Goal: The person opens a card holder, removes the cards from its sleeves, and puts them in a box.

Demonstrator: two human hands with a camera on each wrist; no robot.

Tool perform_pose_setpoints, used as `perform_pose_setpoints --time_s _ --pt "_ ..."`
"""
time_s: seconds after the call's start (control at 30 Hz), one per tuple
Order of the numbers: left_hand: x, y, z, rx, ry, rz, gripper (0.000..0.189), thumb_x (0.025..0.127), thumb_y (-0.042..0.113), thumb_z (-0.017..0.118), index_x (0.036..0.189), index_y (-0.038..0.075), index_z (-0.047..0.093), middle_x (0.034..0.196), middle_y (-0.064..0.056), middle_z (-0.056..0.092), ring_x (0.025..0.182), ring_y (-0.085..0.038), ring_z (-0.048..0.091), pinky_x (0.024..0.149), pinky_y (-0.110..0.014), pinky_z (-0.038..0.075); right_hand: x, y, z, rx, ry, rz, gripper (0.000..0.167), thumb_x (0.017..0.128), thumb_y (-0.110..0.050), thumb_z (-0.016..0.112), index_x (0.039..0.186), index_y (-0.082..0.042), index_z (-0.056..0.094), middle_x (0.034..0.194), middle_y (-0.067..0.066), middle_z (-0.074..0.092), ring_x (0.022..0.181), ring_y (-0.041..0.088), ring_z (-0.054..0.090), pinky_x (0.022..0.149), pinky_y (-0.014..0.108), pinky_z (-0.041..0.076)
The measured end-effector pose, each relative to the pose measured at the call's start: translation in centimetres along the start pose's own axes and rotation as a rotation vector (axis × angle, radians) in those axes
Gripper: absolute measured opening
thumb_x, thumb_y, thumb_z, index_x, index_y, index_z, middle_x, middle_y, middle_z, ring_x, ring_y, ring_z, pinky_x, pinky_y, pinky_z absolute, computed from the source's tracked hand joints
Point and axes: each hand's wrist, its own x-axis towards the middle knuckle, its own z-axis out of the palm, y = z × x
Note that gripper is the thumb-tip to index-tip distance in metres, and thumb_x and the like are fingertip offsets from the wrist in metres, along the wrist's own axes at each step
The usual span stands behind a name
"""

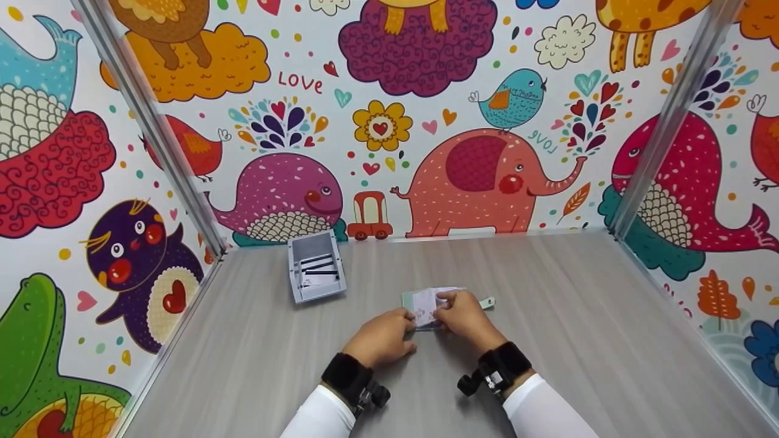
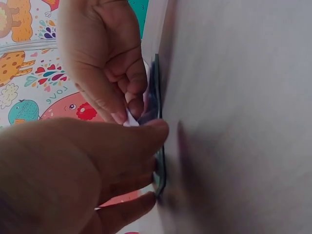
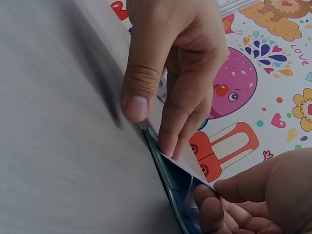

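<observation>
A flat green holder (image 1: 409, 299) lies on the table, with a pale strap (image 1: 489, 302) that has a hole at its end sticking out to the right. On it is a thin pale pink printed card (image 1: 425, 306). Thumb and fingertips of my right hand (image 1: 464, 315) pinch the card's right edge, which is lifted off the holder in the right wrist view. My left hand (image 1: 383, 337) rests at the left side, its extended fingers (image 3: 170, 139) touching the card and the thumb apart from them. Part of the holder is hidden under my hands.
A grey plastic box (image 1: 291, 267) stands at the back left, holding several black strips and a pale printed piece. Patterned walls with metal corner posts (image 1: 657, 115) enclose the wood-grain table (image 1: 584, 340) at the back and sides.
</observation>
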Motion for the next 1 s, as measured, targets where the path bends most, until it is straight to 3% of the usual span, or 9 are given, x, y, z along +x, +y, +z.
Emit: perform_pose_setpoints --time_s 0.23,0.43,0.47,0.57,0.67,0.7,0.87,1.0 --pt "-0.2 0.3 -0.3 0.004 -0.002 0.006 0.038 0.096 0.026 0.089 0.129 0.009 0.085 0.142 -0.005 0.075 0.129 -0.026 0.075 0.112 -0.038 0.061 0.1 -0.1 -0.2 0.017 0.015 0.028 0.051 0.088 0.003 0.072 0.138 0.015 0.072 0.078 0.003 0.076 0.059 0.01 0.063 0.053 0.021 0.05" --pt "0.0 0.2 -0.1 -0.007 0.001 0.009 0.038 0.095 0.025 0.09 0.128 0.008 0.085 0.141 -0.006 0.075 0.128 -0.027 0.076 0.112 -0.039 0.061 0.0 -0.1 -0.1 0.031 -0.019 0.042 0.026 0.095 -0.001 0.074 0.118 0.01 0.081 0.07 0.002 0.073 0.057 0.011 0.063 0.052 0.024 0.053" --pt "0.5 -0.9 1.1 0.002 0.024 0.032 0.039 0.095 0.029 0.09 0.127 0.009 0.085 0.141 -0.005 0.075 0.127 -0.025 0.076 0.112 -0.038 0.061 -0.1 -0.2 0.0 0.034 -0.023 0.045 0.021 0.095 -0.001 0.074 0.113 0.008 0.082 0.07 0.003 0.073 0.057 0.011 0.063 0.052 0.024 0.054" --pt "0.5 -1.0 1.1 0.0 0.03 0.037 0.037 0.095 0.029 0.09 0.126 0.009 0.085 0.14 -0.004 0.075 0.126 -0.026 0.077 0.11 -0.039 0.061 -0.1 -0.3 0.1 0.038 -0.016 0.064 0.014 0.096 0.0 0.074 0.107 0.006 0.081 0.071 0.004 0.073 0.057 0.011 0.064 0.052 0.023 0.053" --pt "0.4 -1.0 1.1 0.01 0.028 0.031 0.036 0.096 0.031 0.09 0.125 0.01 0.085 0.14 -0.004 0.075 0.125 -0.026 0.077 0.11 -0.038 0.062 -0.1 -0.4 -0.1 0.045 0.009 0.072 0.014 0.093 0.001 0.073 0.105 0.006 0.079 0.072 0.006 0.074 0.057 0.012 0.064 0.052 0.024 0.053" --pt "0.0 0.1 -0.1 0.002 0.006 0.007 0.035 0.095 0.027 0.09 0.125 0.009 0.085 0.14 -0.005 0.075 0.125 -0.027 0.077 0.11 -0.039 0.062 -0.1 -0.3 -0.1 0.045 0.018 0.075 0.014 0.092 0.001 0.072 0.104 0.006 0.079 0.072 0.005 0.073 0.056 0.012 0.063 0.052 0.023 0.052" --pt "0.0 0.1 -0.2 -0.003 0.004 0.0 0.035 0.096 0.027 0.089 0.125 0.008 0.085 0.142 -0.006 0.076 0.127 -0.028 0.077 0.111 -0.039 0.062 0.2 -0.1 -0.9 0.033 0.05 0.083 0.014 0.086 0.001 0.068 0.094 0.002 0.079 0.066 0.001 0.067 0.052 0.012 0.06 0.05 0.023 0.048" --pt "0.0 0.2 -0.2 -0.013 0.004 -0.009 0.037 0.097 0.027 0.089 0.128 0.008 0.084 0.144 -0.007 0.075 0.129 -0.028 0.076 0.113 -0.04 0.061 0.4 0.0 -1.8 -0.014 0.078 0.089 0.014 0.087 0.0 0.066 0.095 0.002 0.077 0.071 0.003 0.066 0.053 0.014 0.06 0.049 0.023 0.049"
